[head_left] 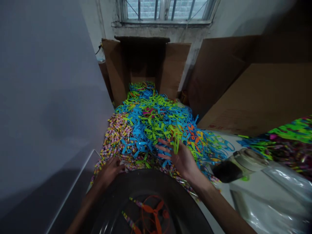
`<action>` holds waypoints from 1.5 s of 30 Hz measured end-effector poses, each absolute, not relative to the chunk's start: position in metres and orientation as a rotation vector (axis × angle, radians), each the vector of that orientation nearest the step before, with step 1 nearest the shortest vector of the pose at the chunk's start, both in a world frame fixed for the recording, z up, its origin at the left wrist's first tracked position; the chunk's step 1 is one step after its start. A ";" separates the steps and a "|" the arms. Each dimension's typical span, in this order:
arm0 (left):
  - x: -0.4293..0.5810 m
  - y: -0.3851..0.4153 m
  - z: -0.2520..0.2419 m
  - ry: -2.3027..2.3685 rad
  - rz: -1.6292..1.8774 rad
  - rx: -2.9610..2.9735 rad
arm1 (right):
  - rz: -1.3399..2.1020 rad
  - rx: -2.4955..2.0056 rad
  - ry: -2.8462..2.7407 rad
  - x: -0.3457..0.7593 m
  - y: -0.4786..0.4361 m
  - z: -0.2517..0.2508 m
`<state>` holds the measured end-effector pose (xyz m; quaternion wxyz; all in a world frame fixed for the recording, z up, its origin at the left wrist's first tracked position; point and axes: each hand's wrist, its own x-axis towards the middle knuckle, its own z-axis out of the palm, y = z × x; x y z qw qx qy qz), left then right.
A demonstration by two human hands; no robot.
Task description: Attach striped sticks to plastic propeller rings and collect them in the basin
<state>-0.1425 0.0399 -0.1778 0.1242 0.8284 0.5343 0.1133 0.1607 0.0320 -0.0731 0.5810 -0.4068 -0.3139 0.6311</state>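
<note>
A heap of plastic ringed propellers (156,122), mostly lime green and blue with some orange, spreads in front of me. My right hand (181,161) is over its near side, a green propeller (175,144) pinched at the thumb while the other fingers stretch out to the left. My left hand (110,170) rests with curled fingers at the pile of small striped sticks (117,133); anything in its grip is hidden. Close to me, a dark round basin (146,177) holds orange propellers (155,213) and striped sticks.
An opened cardboard box (175,70) lies behind the heap, below a barred window. More cardboard (258,97) stands at right. A roll of tape (251,159) and clear plastic bags (273,208) lie on the white surface. A pale panel (53,81) borders the left.
</note>
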 end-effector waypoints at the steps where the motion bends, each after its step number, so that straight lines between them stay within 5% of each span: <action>1: -0.144 0.040 -0.173 1.570 0.373 2.399 | 1.572 -0.909 -0.670 0.158 0.026 -0.069; 8: -0.135 0.007 -0.102 1.465 0.907 1.867 | 1.572 -0.953 -0.701 0.134 0.006 -0.066; 14: -0.100 -0.038 -0.050 1.054 0.999 1.646 | 1.764 -0.861 -0.570 0.122 0.000 -0.073; 23: -0.083 -0.034 -0.056 1.105 0.988 1.847 | 2.003 -0.737 -0.641 0.119 -0.013 -0.065; 45: -0.082 -0.033 -0.060 1.124 1.015 1.653 | 1.963 -0.877 -0.841 0.121 -0.016 -0.067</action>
